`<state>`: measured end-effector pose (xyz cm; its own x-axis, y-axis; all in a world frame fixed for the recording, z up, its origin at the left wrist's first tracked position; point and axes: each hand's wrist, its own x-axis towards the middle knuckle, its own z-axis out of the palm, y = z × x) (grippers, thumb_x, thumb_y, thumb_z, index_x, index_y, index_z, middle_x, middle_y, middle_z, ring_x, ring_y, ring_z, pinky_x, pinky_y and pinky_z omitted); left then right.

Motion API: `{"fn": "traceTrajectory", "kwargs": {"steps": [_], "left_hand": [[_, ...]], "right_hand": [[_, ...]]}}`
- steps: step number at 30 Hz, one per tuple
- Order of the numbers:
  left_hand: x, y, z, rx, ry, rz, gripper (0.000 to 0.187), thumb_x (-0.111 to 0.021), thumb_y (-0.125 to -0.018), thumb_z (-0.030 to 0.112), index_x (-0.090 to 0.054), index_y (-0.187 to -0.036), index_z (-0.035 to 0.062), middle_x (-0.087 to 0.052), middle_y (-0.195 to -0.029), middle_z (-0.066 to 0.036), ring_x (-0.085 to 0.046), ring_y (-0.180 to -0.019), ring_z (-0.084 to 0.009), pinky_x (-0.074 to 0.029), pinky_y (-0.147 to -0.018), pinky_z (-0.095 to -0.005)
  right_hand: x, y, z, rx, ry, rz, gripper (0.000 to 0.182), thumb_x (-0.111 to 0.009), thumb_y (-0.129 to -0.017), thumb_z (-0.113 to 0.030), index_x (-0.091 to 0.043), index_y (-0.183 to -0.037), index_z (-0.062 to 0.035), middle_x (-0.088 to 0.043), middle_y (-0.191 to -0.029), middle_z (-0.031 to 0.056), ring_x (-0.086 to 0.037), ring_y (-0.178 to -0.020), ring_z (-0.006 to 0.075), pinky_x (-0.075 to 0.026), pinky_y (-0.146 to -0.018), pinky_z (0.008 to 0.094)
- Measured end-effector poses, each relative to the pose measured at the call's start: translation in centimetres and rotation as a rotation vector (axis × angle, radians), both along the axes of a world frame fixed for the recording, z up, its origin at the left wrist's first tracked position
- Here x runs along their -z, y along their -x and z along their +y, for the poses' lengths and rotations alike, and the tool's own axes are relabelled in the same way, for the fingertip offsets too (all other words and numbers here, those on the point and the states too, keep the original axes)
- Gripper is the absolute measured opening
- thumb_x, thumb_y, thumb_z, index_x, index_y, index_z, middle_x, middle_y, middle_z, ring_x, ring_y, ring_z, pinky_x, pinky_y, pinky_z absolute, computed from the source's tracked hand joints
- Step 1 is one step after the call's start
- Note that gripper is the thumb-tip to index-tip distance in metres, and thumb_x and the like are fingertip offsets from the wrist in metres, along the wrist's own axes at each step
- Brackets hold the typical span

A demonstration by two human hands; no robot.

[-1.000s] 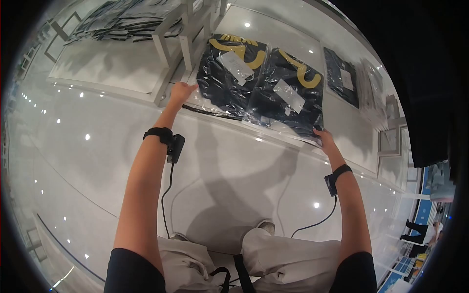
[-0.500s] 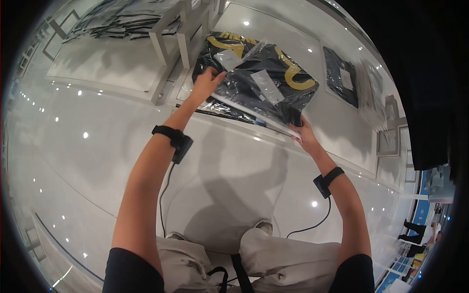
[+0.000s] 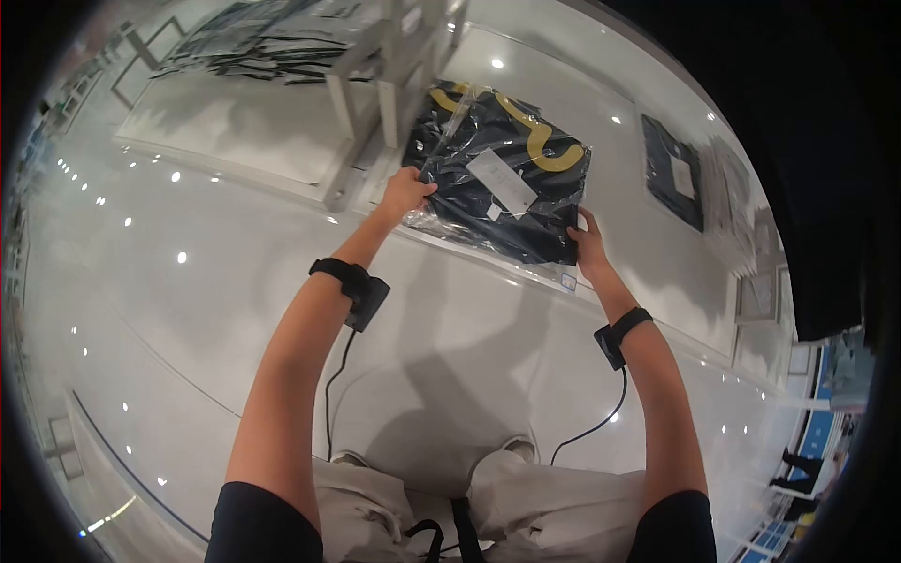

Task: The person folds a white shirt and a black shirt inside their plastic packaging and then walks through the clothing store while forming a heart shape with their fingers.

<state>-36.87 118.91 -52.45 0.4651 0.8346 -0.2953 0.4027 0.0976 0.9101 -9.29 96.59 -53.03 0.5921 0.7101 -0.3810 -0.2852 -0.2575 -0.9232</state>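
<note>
A dark folded garment in a clear plastic bag (image 3: 549,211), with a yellow curved print and a white paper label (image 3: 502,181), lies at the front of a low white shelf. My left hand (image 3: 405,194) pinches its left edge, thumb on top. My right hand (image 3: 588,244) is closed at its lower right corner, fingers along the side. Another dark bagged garment (image 3: 434,127) with yellow print shows partly from behind and under it at the left. The undersides of both hands' grips are hidden.
White shelf posts (image 3: 389,103) stand left of the garments. Beyond them lies a pile of bagged clothes (image 3: 282,47). To the right are a dark bagged garment (image 3: 671,174) and a stack of clear bags (image 3: 727,202). Cables hang from black wrist straps (image 3: 352,286).
The upper bagged garment has shifted relative to the one beneath, exposing more of that one at the left. The white strip along its front edge no longer shows. The whole view has shifted slightly.
</note>
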Motion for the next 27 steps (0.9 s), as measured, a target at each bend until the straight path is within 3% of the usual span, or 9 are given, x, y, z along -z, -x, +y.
{"fn": "traceTrajectory", "kwargs": {"steps": [3, 4, 7, 9, 17, 21, 22, 25, 27], "left_hand": [[3.1, 2.0, 2.4, -0.113, -0.306, 0.174, 0.027, -0.07, -0.074, 0.022, -0.059, -0.08, -0.0017, -0.064, -0.075, -0.018, -0.063, -0.069, -0.033, -0.05, -0.061, -0.0362], [2.3, 2.9, 1.9, -0.084, -0.67, 0.362, 0.032, -0.067, -0.076, 0.03, -0.061, -0.083, -0.0003, -0.064, -0.089, -0.02, -0.059, -0.084, -0.0406, -0.048, -0.071, -0.0386], [4.3, 4.2, 3.4, -0.17, -0.279, 0.16, 0.034, -0.065, -0.078, 0.031, -0.061, -0.088, -0.0005, -0.064, -0.089, -0.019, -0.061, -0.085, -0.0358, -0.048, -0.072, -0.0366], [4.1, 4.9, 2.7, -0.185, -0.096, 0.03, 0.031, -0.064, -0.077, 0.025, -0.06, -0.092, -0.001, -0.064, -0.087, -0.017, -0.062, -0.083, -0.031, -0.049, -0.071, -0.0352], [5.5, 7.6, 2.9, 0.035, 0.129, -0.181, 0.024, -0.07, -0.068, 0.009, -0.062, -0.09, 0.0017, -0.064, -0.076, -0.007, -0.061, -0.074, -0.0142, -0.047, -0.067, -0.0287], [7.1, 9.3, 6.1, -0.058, -0.442, 0.227, 0.029, -0.073, -0.064, 0.023, -0.063, -0.085, 0.0061, -0.064, -0.085, -0.014, -0.062, -0.082, -0.0256, -0.048, -0.072, -0.0354], [6.7, 9.9, 6.0, -0.075, -0.485, 0.312, 0.031, -0.074, -0.064, 0.025, -0.062, -0.088, 0.0081, -0.063, -0.088, -0.015, -0.061, -0.084, -0.0283, -0.048, -0.074, -0.0375], [7.0, 11.0, 5.4, -0.337, -0.65, 0.529, 0.041, -0.075, -0.065, 0.03, -0.059, -0.099, 0.0112, -0.059, -0.097, -0.014, -0.057, -0.092, -0.0309, -0.047, -0.075, -0.0432], [3.1, 10.5, 2.2, -0.438, -0.06, 0.183, 0.049, -0.074, -0.068, 0.037, -0.055, -0.105, 0.0101, -0.054, -0.1, -0.014, -0.054, -0.094, -0.0297, -0.046, -0.077, -0.046]], "right_hand": [[1.3, -0.2, 3.8, -0.118, -0.102, 0.007, 0.051, -0.052, -0.084, 0.0, -0.036, -0.13, -0.0125, -0.058, -0.1, 0.0145, -0.058, -0.086, 0.0208, -0.049, -0.075, 0.0315], [3.7, -1.2, 5.1, -0.059, -0.016, -0.074, 0.046, -0.056, -0.082, -0.003, -0.042, -0.125, -0.0067, -0.058, -0.099, 0.0132, -0.057, -0.087, 0.0216, -0.048, -0.074, 0.0324], [3.7, -0.4, 7.6, 0.066, 0.195, -0.121, 0.034, -0.063, -0.077, -0.005, -0.053, -0.109, 0.0036, -0.06, -0.098, 0.0123, -0.059, -0.087, 0.0226, -0.049, -0.074, 0.0342], [3.9, -1.1, 8.0, -0.092, -0.026, 0.085, 0.027, -0.07, -0.069, -0.005, -0.06, -0.092, 0.0052, -0.062, -0.081, 0.0123, -0.061, -0.074, 0.024, -0.05, -0.066, 0.0351], [3.1, 1.4, 4.3, -0.086, 0.246, 0.029, 0.025, -0.069, -0.074, -0.01, -0.061, -0.093, 0.0044, -0.064, -0.084, 0.0105, -0.063, -0.075, 0.0231, -0.05, -0.071, 0.0324], [-0.2, 8.4, -1.3, -0.242, 0.424, 0.194, 0.051, -0.073, -0.075, -0.029, -0.055, -0.108, 0.0055, -0.062, -0.099, 0.0122, -0.061, -0.089, 0.0204, -0.05, -0.077, 0.0374], [-2.1, 8.5, -1.6, -0.403, 0.557, 0.316, 0.049, -0.072, -0.075, -0.036, -0.06, -0.098, 0.0058, -0.065, -0.09, 0.0163, -0.064, -0.082, 0.0229, -0.052, -0.07, 0.0351], [-7.6, 7.0, 0.1, -0.834, 0.902, -0.035, 0.045, -0.064, -0.081, -0.043, -0.064, -0.082, 0.0026, -0.065, -0.07, 0.0134, -0.063, -0.061, 0.0191, -0.051, -0.055, 0.028], [-6.3, 1.6, 1.8, -0.829, 0.904, -0.407, 0.043, -0.062, -0.082, -0.042, -0.065, -0.074, 0.001, -0.064, -0.064, 0.0135, -0.06, -0.051, 0.0185, -0.05, -0.048, 0.0279]]}}
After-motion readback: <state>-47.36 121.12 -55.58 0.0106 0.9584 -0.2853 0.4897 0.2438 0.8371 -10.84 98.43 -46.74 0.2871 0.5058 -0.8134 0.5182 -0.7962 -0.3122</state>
